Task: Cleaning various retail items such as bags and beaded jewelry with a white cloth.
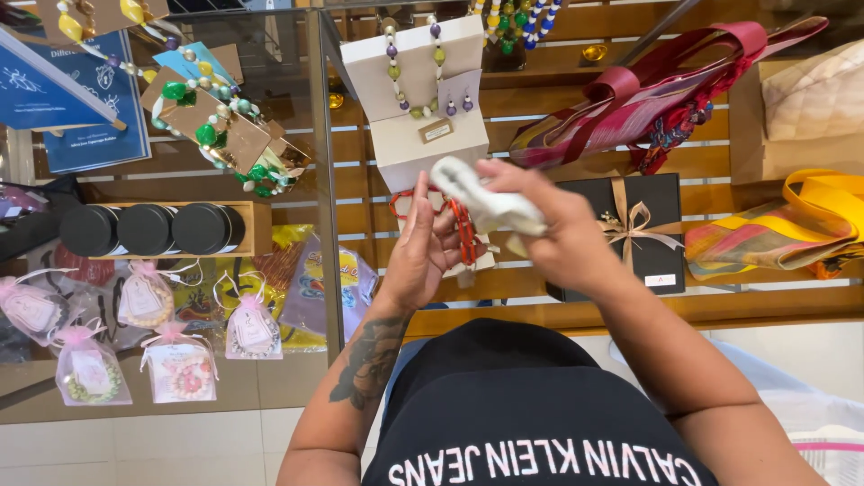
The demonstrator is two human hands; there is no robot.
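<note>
Left hand: the left hand (423,256) is cupping upward under a red-orange chain necklace (464,229), fingers half curled round its card, grasping it from beneath.
Right hand: the right hand (553,229) is clenching a crumpled white cloth (486,202) and pressing it onto the top of the necklace, just right of the left palm.
Necklace position: it is sitting between the two hands at the middle of the scene, just near of a white display box (423,90) that is carrying a beaded necklace and earrings; whether the red-orange piece is still hanging on its stand, I cannot tell.
Progress: judging from the cloth touching the links, the wiping is looking underway rather than finished; the lower links under the left hand are appearing not yet reached, and the other displayed pieces are showing no sign of handling.
Left side: a glass counter (319,180) is holding green bead sets on tan cards (216,126), three black round tins (148,229) in a wooden tray, and pink gift pouches (180,364) nearer the person.
Right side: a wooden slatted shelf (774,306) is bearing a black gift box (630,234) with a gold ribbon, a maroon striped bag (666,90) farther off, and a yellow-handled bag (792,225) at the far right.
</note>
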